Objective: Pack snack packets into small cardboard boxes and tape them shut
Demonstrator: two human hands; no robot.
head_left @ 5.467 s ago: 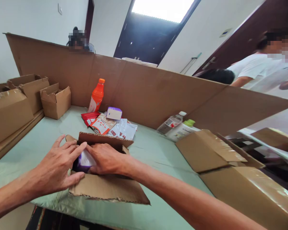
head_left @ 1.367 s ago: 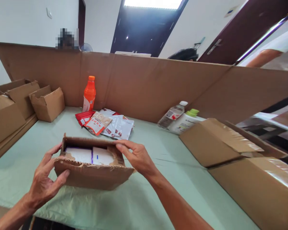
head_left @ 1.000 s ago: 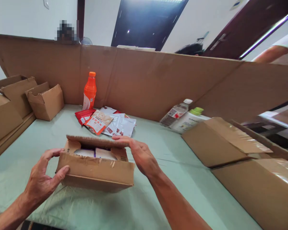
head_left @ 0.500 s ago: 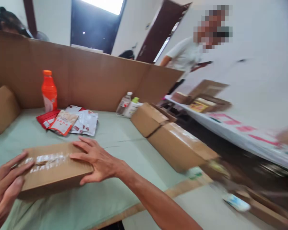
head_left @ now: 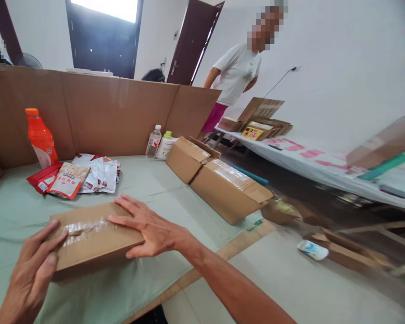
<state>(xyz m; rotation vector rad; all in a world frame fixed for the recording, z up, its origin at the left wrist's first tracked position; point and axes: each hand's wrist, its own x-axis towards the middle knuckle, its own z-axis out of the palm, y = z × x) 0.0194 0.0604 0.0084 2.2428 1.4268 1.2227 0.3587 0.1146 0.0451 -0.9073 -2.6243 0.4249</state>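
Note:
A small cardboard box [head_left: 97,243] with crinkled clear tape along its top rests on the green-covered table [head_left: 175,198]. Gripping its left end is my left hand [head_left: 37,256], fingers on the top and thumb by the near side. My right hand [head_left: 148,227] holds the right end, with its fingers spread over the top edge and the thumb low on the front. Behind the box lie several snack pouches [head_left: 67,180], red, orange and white. An orange bottle [head_left: 42,137] stands just beyond them.
A cardboard screen [head_left: 121,108] borders the table's far side. Near it stand a clear bottle [head_left: 153,143] and a white bottle with a green cap [head_left: 165,146]. Larger taped boxes [head_left: 226,191] line the right edge. A person [head_left: 236,72] stands behind, near a second table [head_left: 290,166].
The view has swung to the right, shifting the table things leftward, while the held box sits slightly further right in view. Both hands keep their hold. The standing person's arms have moved back.

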